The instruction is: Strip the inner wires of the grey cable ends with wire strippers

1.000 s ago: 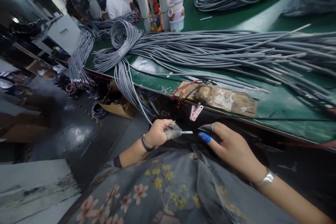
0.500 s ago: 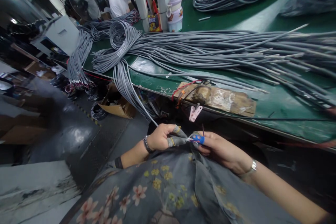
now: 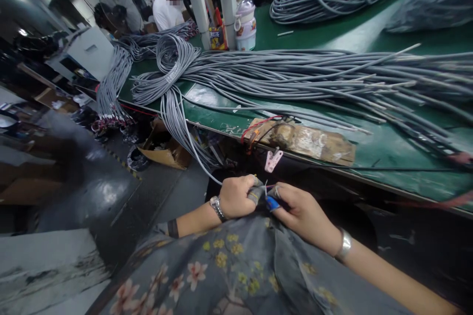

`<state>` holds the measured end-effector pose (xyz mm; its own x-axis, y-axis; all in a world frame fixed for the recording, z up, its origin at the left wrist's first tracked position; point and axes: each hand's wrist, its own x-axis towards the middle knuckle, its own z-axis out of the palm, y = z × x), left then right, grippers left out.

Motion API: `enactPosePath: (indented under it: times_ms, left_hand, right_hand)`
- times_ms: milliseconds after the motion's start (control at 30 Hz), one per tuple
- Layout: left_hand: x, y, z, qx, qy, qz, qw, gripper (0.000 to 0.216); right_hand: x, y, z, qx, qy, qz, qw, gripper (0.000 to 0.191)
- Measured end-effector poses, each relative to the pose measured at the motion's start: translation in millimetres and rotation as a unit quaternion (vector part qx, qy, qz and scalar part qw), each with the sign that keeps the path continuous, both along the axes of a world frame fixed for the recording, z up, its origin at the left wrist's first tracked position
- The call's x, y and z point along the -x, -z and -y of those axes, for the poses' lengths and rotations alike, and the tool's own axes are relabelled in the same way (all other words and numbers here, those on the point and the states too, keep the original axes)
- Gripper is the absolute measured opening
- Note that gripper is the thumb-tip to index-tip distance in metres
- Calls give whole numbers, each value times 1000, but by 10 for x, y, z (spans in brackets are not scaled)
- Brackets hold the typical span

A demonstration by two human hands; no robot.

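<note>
My left hand [image 3: 238, 197], with grey covers on its fingers, is closed around the end of a grey cable [image 3: 202, 163] that runs up to the bundle hanging off the bench. Thin wires [image 3: 266, 188], one white and one dark reddish, come out between my two hands. My right hand [image 3: 297, 210] wears a blue cover on the thumb and a grey one on a finger, and pinches the reddish wire. Both hands are close together in front of my floral apron [image 3: 221, 261]. The cable's very end is hidden inside the left fingers.
A green bench [image 3: 417, 157] carries long grey cables [image 3: 273, 71], a coiled bundle [image 3: 172, 61] and a worn wooden block [image 3: 314, 143]. A pink clip [image 3: 273, 160] hangs at its edge. A cardboard box [image 3: 166, 150] sits on the floor. A person [image 3: 167, 7] is at the back left.
My right hand has turned, its thumb now lower and nearer me, and the wires between the hands have spread apart. My left hand has rolled over slightly. The view has shifted a little.
</note>
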<state>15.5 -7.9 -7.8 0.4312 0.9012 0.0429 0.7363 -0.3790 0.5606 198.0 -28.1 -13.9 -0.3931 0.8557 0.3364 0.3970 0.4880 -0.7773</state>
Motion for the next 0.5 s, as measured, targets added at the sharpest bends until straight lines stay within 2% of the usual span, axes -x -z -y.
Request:
enactPosePath:
  times_ms: [100, 233, 300, 367, 433, 500]
  left_hand:
    - [-17, 40, -22, -1, 26, 11, 1000, 14]
    - [53, 95, -48, 97, 23, 151, 983, 13]
    - [105, 113, -44, 168, 9, 218, 961, 16]
    - [155, 117, -38, 212, -1, 249, 945, 23]
    - [195, 100, -39, 234, 2, 283, 930, 30]
    - [212, 64, -50, 251, 6, 309, 917, 37]
  right_hand:
    - [29, -16, 8, -26, -3, 3, 1000, 22]
    - [-105, -82, 7, -28, 20, -34, 999, 23]
    - [-310, -112, -28, -61, 105, -38, 992, 20]
    - [-608, -148, -92, -106, 237, -6, 966, 18]
    - [-948, -211, -171, -119, 365, 77, 920, 21]
    - [-1250, -307, -255, -74, 462, 211, 858, 23]
